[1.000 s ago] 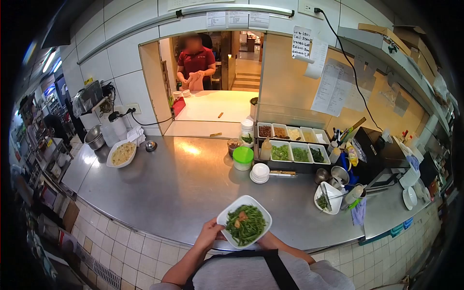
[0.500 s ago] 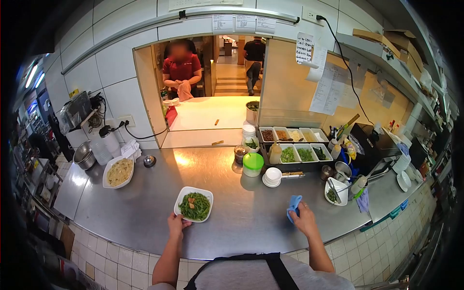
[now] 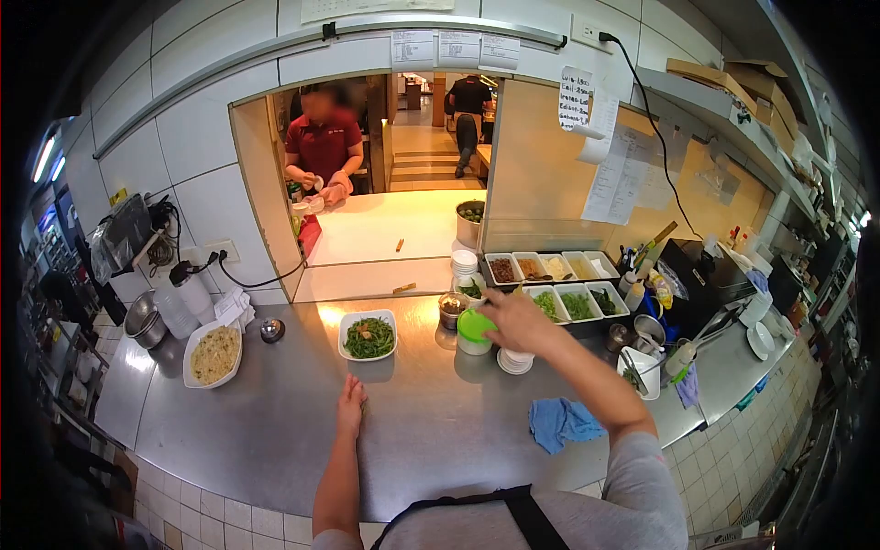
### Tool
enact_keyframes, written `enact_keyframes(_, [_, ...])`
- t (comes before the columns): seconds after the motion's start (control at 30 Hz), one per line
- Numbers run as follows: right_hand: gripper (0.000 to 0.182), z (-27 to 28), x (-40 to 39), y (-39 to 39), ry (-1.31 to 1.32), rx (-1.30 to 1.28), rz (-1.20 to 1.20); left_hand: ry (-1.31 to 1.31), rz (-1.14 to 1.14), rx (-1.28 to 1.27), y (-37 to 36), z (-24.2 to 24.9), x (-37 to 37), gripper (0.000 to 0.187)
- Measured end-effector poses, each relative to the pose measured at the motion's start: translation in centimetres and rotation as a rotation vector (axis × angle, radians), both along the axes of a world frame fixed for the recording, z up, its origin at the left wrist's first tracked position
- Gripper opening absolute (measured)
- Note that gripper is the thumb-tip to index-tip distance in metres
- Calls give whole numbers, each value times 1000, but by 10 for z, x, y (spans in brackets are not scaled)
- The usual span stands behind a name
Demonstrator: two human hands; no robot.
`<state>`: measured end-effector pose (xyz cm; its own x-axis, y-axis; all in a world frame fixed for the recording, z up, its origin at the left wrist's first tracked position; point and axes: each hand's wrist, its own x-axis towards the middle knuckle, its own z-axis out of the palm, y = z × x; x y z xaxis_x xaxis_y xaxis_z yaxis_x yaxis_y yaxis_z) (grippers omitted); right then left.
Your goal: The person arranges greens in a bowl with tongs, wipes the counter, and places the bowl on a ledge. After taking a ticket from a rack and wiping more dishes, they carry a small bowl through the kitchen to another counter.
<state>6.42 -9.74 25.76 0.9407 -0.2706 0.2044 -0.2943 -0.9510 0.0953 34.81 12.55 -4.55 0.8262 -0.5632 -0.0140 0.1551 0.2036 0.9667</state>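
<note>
At the far left a white bowl [image 3: 191,368] of fried rice [image 3: 216,355] stands apart near the wall, where it seems kept out of the busier middle. The bell [image 3: 271,330] sits right of it, close to the serving window, presumably to be heard by the person [image 3: 323,151] on the other side. The left hand [image 3: 350,403] holds nothing: its fingers are extended and point forward, just short of the bowl of greens [image 3: 352,320], with the forearm running nearly straight out from the body. That bowl rests level on the metal counter [image 3: 431,431], near the ledge [image 3: 412,220] of the window, a spot that looks handy from both sides. To its right, the sauce jar [image 3: 452,312] and the tub with a green lid [image 3: 475,330] stand close together, probably for quick reach. The right hand [image 3: 509,316] is over the tub's right side, palm mostly down, fingers bent, elbow out and forearm slanting inward; whether it grips anything cannot be told. Below it are small stacked plates [image 3: 515,365]; farther right lie chopped toppings [image 3: 576,306], sorted apparently by kind, and a crumpled blue cloth [image 3: 561,424], let go nearer the body.
</note>
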Motion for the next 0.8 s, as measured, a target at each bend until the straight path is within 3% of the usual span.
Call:
enact_keyframes(0.1, [45,31,56,-49,21,-89,-72,-602,83,248,12,-2,-19,30])
enact_keyframes(0.2, [47,74,114,-104,-86,-247,-150,-634,119,306,17,47,-48,23])
enact_keyframes(0.3, [37,138,161,-135,-207,-317,-251,-481,174,304,14,37,-42,20])
enact_keyframes(0.4, [43,191,195,-155,-462,-400,-301,-555,222,314,11,38,-45,19])
enact_keyframes(0.47, [35,223,206,-156,-513,-411,-313,-493,214,325,11,39,-45,17])
enact_keyframes(0.6, [31,253,226,-162,-611,-417,-339,-497,232,383,12,55,-51,14])
enact_keyframes(0.8, [43,257,236,-175,-510,-300,-386,-1088,189,478,7,60,-63,16])
